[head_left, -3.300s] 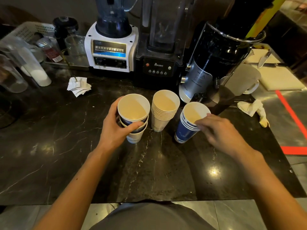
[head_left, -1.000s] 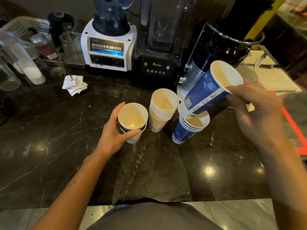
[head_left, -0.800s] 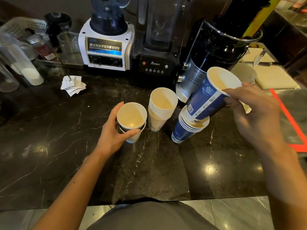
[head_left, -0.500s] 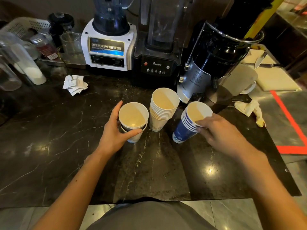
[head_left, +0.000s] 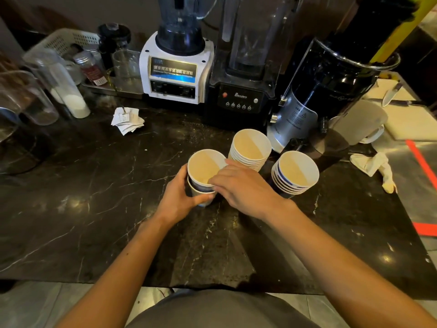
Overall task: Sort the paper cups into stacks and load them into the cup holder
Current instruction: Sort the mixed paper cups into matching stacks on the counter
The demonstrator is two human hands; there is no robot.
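Observation:
Three groups of paper cups stand mid-counter. My left hand (head_left: 176, 200) wraps the left side of a short mixed stack (head_left: 203, 169), a blue cup nested in a white one. My right hand (head_left: 238, 185) pinches the near rim of that top blue cup. Behind it stands a stack of white cups (head_left: 250, 147). To the right is a stack of blue cups (head_left: 294, 174), standing free. No cup holder can be picked out.
Along the back of the black marble counter (head_left: 118, 209) stand a white blender (head_left: 177, 67), a black blender (head_left: 243, 91) and a black-and-silver grinder (head_left: 331, 91). Folded paper slips (head_left: 127, 119) lie at left, a crumpled cloth (head_left: 373, 164) at right, a knife (head_left: 392, 93) on a board.
My right hand set a blue cup onto the blue stack, let go, then crossed left to the top cup of the stack in my left hand. My left hand kept its hold.

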